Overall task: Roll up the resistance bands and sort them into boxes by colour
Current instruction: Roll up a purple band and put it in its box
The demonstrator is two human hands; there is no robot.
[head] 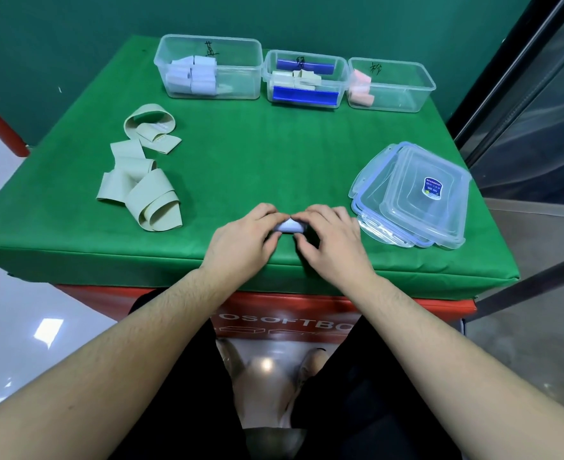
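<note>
Pinching pale blue rolled band [288, 225], both hands, left hand [244, 242], right hand [332, 242]

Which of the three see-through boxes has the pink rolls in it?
The rightmost box, the one farthest from the loose green bands. The left box holds pale blue rolls and the middle box holds greenish ones.

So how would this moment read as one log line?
step: rolling | left hand and right hand: pinch pale blue band | unrolled green bands: waiting
</note>
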